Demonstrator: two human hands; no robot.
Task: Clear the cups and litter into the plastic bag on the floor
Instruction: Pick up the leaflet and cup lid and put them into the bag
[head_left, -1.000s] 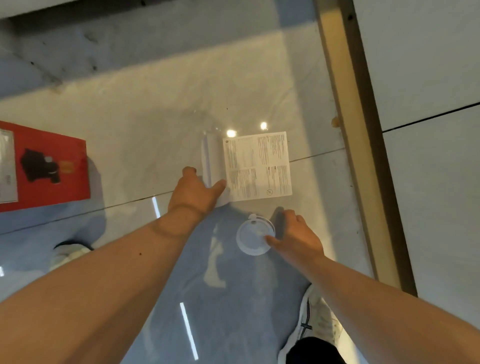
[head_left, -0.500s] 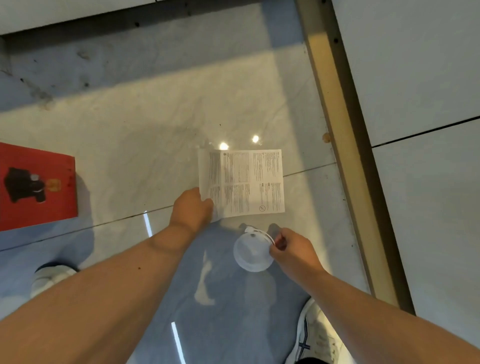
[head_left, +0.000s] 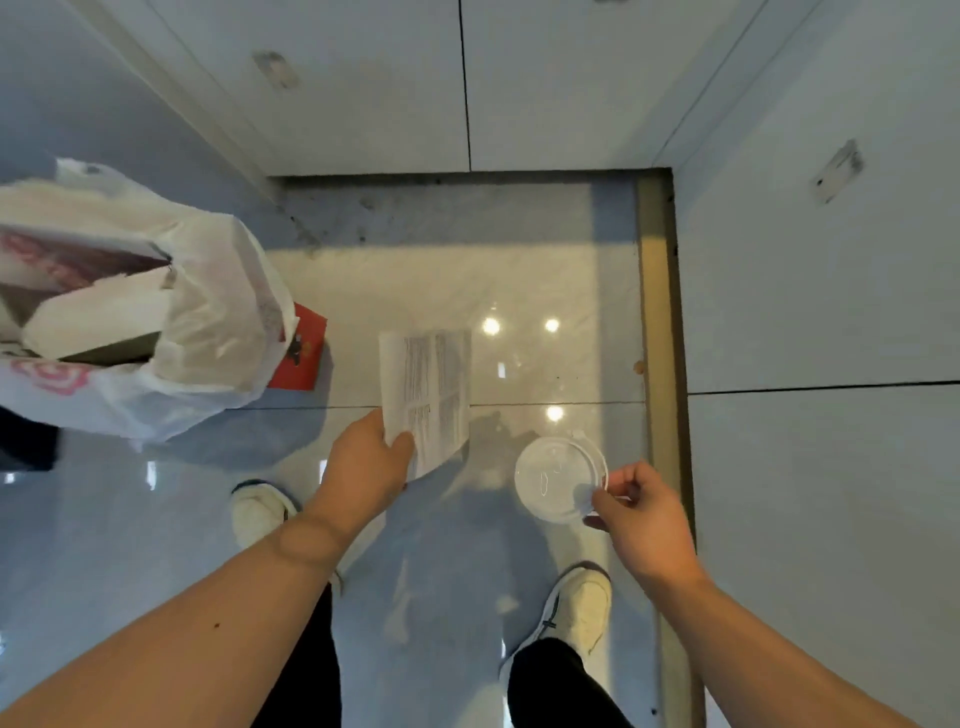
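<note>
My left hand (head_left: 366, 465) pinches the lower corner of a printed paper leaflet (head_left: 427, 389), which hangs lifted above the glossy floor. My right hand (head_left: 641, 512) grips the right rim of a clear round plastic cup lid (head_left: 553, 478), also off the floor. A white plastic bag (head_left: 208, 322) with a red logo stands open on the floor at the left, with white boxes and packaging inside. Both hands are to the right of the bag.
A red box (head_left: 304, 358) lies on the floor partly under the bag's right side. White wall panels (head_left: 821, 312) close in behind and to the right, edged by a brass floor strip (head_left: 657, 312). My two white shoes (head_left: 579, 608) stand below my hands.
Both hands have lifted the leaflet and the lid off the floor, and the view has pulled back as I rose, bringing the plastic bag into sight at the left.
</note>
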